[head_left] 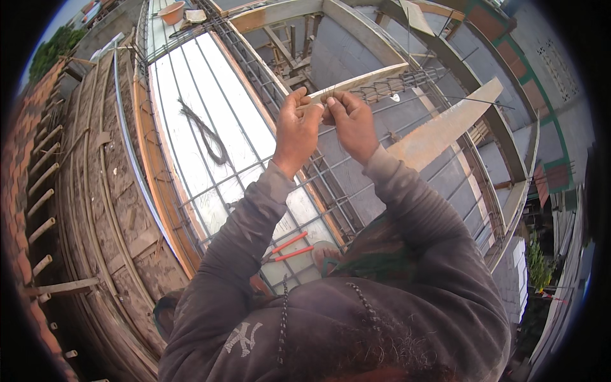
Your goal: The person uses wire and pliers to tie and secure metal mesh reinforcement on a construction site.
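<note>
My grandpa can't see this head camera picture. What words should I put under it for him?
A person's left hand and right hand meet, the right pinching what looks like thin wire, above steel bars. Below lie a white panel, a dark wire bundle and a red-handled tool.

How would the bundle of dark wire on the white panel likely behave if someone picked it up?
The bundle of dark wire would probably flex yet keep some shape, since its thin strands are bent into a narrow loop. It looks light, being only a slim bunch. Lying flat, it seems unlikely to roll.
</note>
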Motion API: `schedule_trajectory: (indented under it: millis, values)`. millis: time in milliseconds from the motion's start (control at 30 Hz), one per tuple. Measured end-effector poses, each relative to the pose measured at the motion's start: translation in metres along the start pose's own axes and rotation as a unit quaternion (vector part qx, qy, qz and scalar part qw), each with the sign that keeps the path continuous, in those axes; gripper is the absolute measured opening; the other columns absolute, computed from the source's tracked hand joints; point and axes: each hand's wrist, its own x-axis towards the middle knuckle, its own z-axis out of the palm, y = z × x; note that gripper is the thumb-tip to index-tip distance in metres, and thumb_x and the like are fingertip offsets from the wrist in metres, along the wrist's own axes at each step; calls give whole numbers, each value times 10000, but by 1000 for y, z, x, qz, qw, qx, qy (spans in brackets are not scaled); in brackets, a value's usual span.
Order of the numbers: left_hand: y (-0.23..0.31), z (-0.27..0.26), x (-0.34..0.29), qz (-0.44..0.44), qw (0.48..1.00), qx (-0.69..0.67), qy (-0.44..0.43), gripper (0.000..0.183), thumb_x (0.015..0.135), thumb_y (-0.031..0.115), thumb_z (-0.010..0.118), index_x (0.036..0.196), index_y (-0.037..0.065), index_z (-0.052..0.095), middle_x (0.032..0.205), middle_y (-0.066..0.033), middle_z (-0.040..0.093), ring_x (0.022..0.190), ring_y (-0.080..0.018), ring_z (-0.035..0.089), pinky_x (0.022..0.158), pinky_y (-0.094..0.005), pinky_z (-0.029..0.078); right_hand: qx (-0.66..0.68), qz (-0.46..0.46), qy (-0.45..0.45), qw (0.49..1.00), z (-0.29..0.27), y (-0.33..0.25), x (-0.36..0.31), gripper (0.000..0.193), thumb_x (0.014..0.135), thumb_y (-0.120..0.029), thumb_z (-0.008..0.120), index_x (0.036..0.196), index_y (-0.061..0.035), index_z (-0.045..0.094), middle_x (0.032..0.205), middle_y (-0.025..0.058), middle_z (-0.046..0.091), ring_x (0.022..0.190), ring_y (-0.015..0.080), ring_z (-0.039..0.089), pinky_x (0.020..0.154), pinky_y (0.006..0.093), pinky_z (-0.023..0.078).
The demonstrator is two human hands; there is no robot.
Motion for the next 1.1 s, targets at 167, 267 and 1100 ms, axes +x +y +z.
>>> schedule_trajectory:
  millis: [167, 267, 1100]
  values:
    - [48, -19, 25, 62, 992, 108, -15, 393, 1007, 269, 734, 1235, -49, 698, 962, -59, 721, 843, -72, 645, 732, -231, 536, -96, 20, -53, 994, 14, -5, -13, 204, 1060, -142, 597, 1116, 32, 690, 799, 82, 684, 710, 142, 648, 665, 311, 532]
    - [49, -26, 27, 65, 989, 126, 31, 308, 994, 239, 752, 1137, -33, 744, 891, -35, 733, 761, -57, 637, 685, -220, 543, -163, -16, -35, 986, 21, -4, -18, 197, 1038, -137, 618, 1113, 25, 699, 816, 144, 704, 715, 208, 680, 677, 356, 536]
    - [31, -51, 38, -92, 988, 1, -126, 304, 982, 122, 718, 1236, -30, 647, 862, -24, 675, 724, -75, 636, 661, -233, 570, 21, 122, -69, 990, 14, 1, -12, 233, 1081, -182, 592, 1181, -5, 706, 911, 6, 682, 783, 77, 630, 670, 236, 541]
